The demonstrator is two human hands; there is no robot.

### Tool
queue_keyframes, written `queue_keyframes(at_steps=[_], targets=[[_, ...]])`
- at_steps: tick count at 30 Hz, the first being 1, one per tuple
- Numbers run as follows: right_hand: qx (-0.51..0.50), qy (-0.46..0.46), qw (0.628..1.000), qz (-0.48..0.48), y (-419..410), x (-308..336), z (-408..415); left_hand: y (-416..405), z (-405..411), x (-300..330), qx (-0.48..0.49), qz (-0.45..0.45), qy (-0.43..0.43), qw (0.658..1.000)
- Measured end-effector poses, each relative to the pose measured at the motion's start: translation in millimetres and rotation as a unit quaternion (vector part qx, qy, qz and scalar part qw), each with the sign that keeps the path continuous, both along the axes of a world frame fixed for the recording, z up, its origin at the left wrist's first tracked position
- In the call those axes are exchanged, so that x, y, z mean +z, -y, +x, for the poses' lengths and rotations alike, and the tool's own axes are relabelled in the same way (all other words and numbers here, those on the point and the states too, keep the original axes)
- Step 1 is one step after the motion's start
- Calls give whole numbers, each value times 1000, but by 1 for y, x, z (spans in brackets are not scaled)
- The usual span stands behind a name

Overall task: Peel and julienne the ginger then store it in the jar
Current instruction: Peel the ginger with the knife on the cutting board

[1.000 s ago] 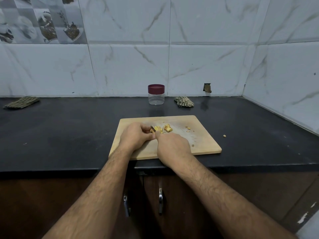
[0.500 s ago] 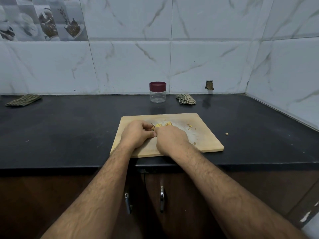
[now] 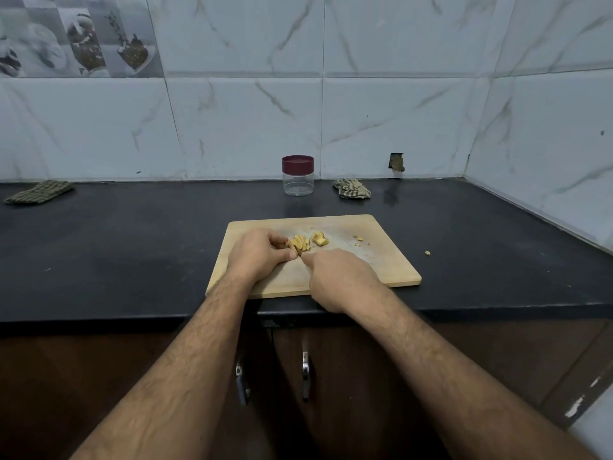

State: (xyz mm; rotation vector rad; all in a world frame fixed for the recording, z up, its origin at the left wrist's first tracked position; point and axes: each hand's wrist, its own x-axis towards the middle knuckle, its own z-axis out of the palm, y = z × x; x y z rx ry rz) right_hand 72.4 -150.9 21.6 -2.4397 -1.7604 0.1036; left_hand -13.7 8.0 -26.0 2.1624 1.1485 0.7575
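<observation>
While my left hand (image 3: 260, 254) pinches the pale yellow sliced ginger (image 3: 300, 244) on the wooden cutting board (image 3: 381, 260), my right hand (image 3: 338, 277) grips a barely visible knife, julienning; next needs thin, even cuts.

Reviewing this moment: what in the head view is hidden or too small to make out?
- Knife: only a dark sliver shows by the ginger slices; the right hand covers the rest.
- Left hand fingertips: curled under, so their hold is unclear.
- Crumbs on the cutting board: too small to tell peel from ginger.
</observation>
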Motion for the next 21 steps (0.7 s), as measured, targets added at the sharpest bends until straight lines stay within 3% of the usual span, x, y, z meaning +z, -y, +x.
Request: queue_keyframes(at_steps=[21], targets=[[-22,-42,995,86,-5,-12,-1,-2,0,-4,-21,-20,51,998]])
